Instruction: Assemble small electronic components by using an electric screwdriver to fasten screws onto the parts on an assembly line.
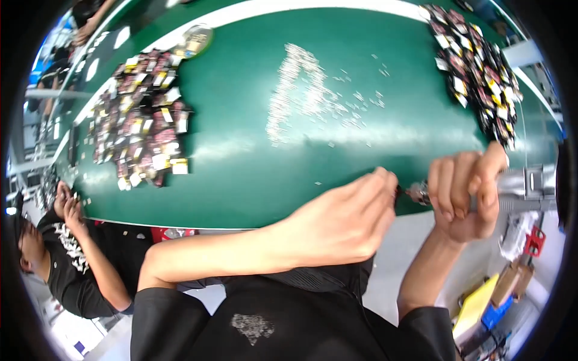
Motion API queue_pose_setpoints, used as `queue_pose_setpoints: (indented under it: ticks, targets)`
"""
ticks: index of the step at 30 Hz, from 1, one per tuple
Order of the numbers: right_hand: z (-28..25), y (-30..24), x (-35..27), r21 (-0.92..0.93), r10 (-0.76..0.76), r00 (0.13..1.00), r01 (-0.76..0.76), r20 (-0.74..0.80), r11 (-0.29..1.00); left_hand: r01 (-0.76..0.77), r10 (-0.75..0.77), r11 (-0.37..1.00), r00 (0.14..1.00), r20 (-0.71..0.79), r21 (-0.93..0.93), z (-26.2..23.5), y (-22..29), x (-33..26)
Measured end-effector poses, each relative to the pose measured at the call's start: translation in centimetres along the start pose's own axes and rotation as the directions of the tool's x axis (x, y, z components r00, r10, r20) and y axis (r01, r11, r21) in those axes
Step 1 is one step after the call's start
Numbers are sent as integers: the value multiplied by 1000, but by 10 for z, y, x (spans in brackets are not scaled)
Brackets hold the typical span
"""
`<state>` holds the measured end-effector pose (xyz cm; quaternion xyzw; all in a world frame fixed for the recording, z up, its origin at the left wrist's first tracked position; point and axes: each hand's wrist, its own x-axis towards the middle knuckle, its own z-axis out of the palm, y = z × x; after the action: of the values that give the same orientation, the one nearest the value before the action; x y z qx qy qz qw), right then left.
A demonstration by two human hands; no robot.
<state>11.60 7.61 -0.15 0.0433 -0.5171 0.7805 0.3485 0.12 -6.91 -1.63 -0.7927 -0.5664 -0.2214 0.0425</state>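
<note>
Head view: the left hand [343, 219] pinches one end of a small dark sachet [412, 192], and the right hand [466, 192] is fisted on its other end, just past the table [241, 180] edge. Grip close to the tear; pull evenly.

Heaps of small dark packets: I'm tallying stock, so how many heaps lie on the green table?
2: one heap at the table's left, one heap at its far right; its outer edge may be cut off.
</note>
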Motion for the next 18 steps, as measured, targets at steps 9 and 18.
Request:
queue_pose_setpoints:
  ticks: [9,18]
  targets:
    - [-9,-25,-31,241,-214,939,281,-268,929,504,-497,863,848,-181,-10,-80,-35,-70]
    - [6,17,-41,350,20,907,142,-421,926,648,-533,612,762,-368,454,-123,-95,-100]
